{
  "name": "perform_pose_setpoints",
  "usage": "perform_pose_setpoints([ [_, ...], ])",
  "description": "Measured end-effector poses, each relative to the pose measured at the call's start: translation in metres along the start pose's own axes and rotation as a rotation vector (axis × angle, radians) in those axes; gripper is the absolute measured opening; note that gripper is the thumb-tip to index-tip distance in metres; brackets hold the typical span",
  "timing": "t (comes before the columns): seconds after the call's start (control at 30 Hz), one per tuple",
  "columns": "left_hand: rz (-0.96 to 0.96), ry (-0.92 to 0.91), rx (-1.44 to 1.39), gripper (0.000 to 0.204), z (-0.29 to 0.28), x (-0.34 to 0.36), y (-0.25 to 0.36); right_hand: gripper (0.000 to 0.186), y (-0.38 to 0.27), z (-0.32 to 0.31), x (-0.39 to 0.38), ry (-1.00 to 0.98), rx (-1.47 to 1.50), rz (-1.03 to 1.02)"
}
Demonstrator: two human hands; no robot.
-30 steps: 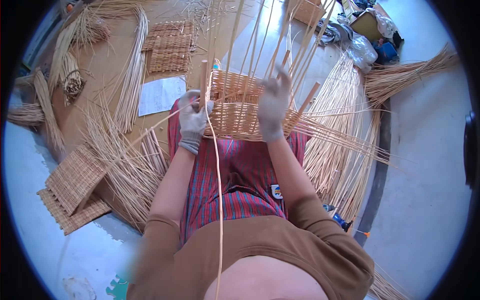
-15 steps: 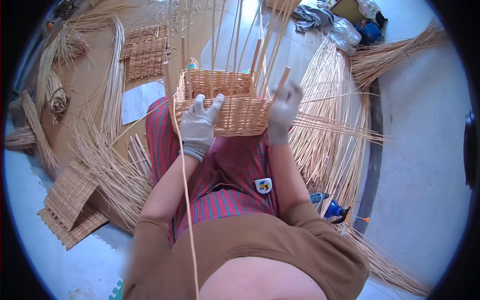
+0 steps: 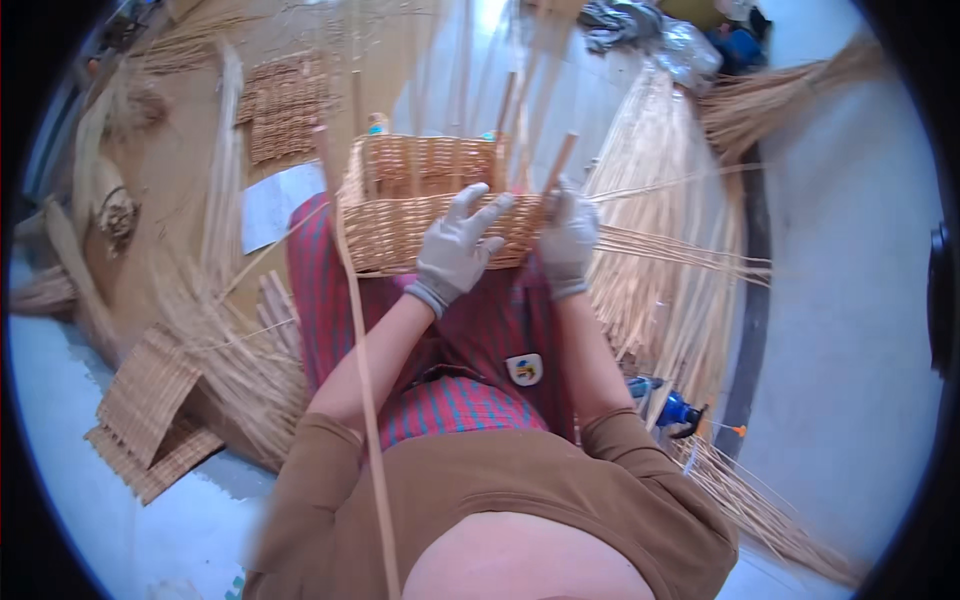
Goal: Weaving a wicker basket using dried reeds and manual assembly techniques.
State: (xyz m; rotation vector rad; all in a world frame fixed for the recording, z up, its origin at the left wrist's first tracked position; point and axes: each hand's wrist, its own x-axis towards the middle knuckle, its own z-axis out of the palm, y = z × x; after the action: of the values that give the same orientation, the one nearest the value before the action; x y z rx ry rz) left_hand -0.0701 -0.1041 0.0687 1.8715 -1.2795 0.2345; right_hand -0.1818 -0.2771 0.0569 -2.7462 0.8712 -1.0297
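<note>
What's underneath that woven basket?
Red striped cloth shows around the basket's left and near sides. Whatever lies directly beneath can't be seen; the basket itself covers it.

Head-worn, the left of a fisheye pair, the camera looks steeply down and forward from above the near side of a woven basket (image 3: 385, 235), close by, its wide circle taking in floor (image 3: 850, 300) beyond the basket and to both sides.

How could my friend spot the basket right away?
First find the red striped cloth over the person's lap. At its far end, the gloved left hand and right hand are at the basket. Unlike the flat woven panels at left, it has raised walls and tall stakes.
</note>
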Motion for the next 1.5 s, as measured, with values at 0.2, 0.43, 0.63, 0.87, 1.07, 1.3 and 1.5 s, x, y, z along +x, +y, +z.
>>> perform_pose_setpoints([
  [0.2,-0.643,0.673,-0.412,0.037,-0.065,-0.064,-0.071,0.043,-0.099,-0.04,0.031,0.029,0.74,0.229],
  [0.43,-0.55,0.064,-0.558,0.034,-0.103,-0.043,-0.14,0.022,-0.183,-0.032,-0.029,-0.092,0.715,-0.373],
  [0.63,-0.571,0.342,-0.703,0.042,-0.079,-0.058,-0.129,0.015,-0.111,0.023,0.006,-0.191,1.3,0.609],
  [0.87,-0.28,0.103,0.306,0.068,-0.09,-0.048,-0.035,0.009,-0.122,0.026,0.012,-0.112,1.254,0.659],
  [1.07,-0.457,-0.191,0.69,0.093,-0.067,-0.044,-0.045,0.066,-0.181,0.02,0.101,0.058,0.413,-0.251],
  [1.3,-0.396,-0.137,0.704,0.086,-0.065,-0.036,-0.035,0.042,-0.077,0.026,0.032,0.114,1.063,0.321],
  [1.5,-0.264,-0.115,0.403,0.09,-0.021,-0.007,0.007,0.043,-0.098,-0.013,0.079,0.107,0.407,-0.111],
])
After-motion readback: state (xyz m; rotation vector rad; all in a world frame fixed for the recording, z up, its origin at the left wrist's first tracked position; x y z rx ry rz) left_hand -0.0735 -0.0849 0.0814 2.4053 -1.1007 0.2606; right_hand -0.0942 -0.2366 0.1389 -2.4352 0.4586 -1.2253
